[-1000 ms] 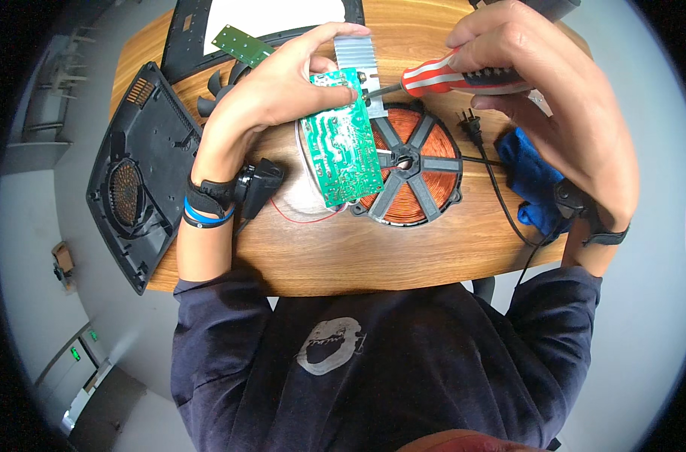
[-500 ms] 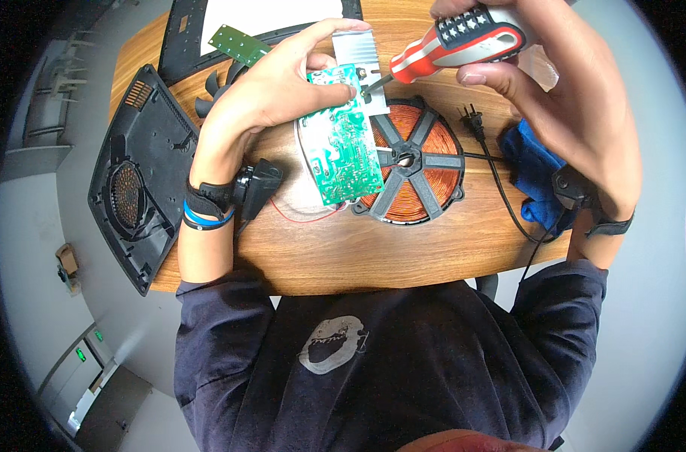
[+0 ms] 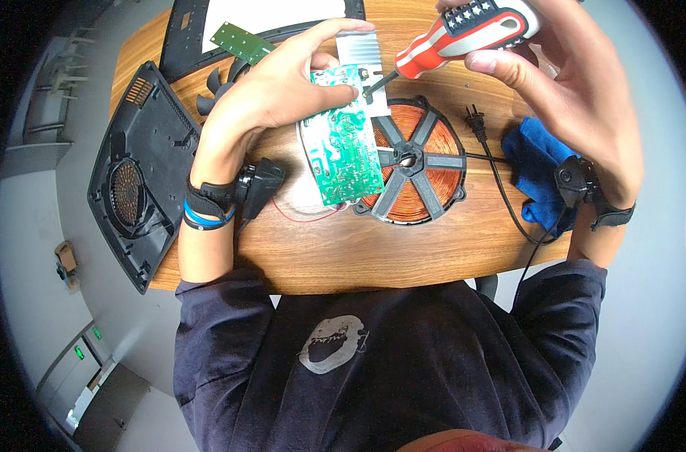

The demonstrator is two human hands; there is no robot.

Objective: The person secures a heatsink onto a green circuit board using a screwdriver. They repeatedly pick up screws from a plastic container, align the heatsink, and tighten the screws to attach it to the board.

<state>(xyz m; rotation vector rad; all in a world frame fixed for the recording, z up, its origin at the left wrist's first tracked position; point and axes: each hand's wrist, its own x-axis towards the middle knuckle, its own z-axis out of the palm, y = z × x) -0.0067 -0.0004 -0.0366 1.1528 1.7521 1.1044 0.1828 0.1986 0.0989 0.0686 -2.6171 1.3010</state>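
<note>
I have the green circuit board [image 3: 348, 154] raised over the middle of the tabletop [image 3: 343, 260], solder side up, its lower right corner overlapping the copper coil [image 3: 446, 163]. A ribbed metal heat sink [image 3: 359, 50] shows along the board's far right side. My left hand [image 3: 294, 87] is clamped on the board, thumb pressed on its face and a finger stretched to the heat sink's far end. My right hand [image 3: 576, 98] is closed around the red, white and dark handle of a screwdriver [image 3: 435, 50]; its tip meets the heat sink just beside the board's right edge, though I cannot tell what it is seated on.

A thin red wire [image 3: 305, 220] curves out below the board, toward the tabletop's near edge. Right of the coil lies a black plug [image 3: 475, 120], and near the right edge a crumpled blue cloth [image 3: 537, 169]. Beyond my left wrist sit fan blades [image 3: 216, 84] and a small green board [image 3: 241, 43]. A black housing [image 3: 151, 162] overhangs the left edge; a white panel [image 3: 268, 22] in a black frame lies toward the far edge.
</note>
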